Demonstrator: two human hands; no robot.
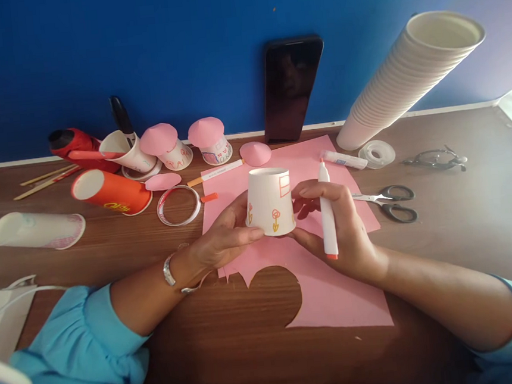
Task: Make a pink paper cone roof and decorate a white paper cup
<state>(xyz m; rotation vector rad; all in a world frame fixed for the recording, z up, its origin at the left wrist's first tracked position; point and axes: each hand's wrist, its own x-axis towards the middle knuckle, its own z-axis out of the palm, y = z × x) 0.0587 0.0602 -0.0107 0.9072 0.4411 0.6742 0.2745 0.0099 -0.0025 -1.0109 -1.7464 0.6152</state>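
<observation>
Fingers of our left hand [228,233] pinch the upturned paper cup [269,201] mid-table. Our right hand [340,226] grips a marker [327,212] over the pink paper [336,292].

Both hands [228,233] [344,226] forward, close together, fingers [246,234] curled.

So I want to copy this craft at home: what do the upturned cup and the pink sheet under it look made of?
The upturned cup looks like thin matte white paper, with pen drawings on its wall. The pink sheet seems to be matte craft paper: it lies flat and has cleanly cut curved edges.
</observation>
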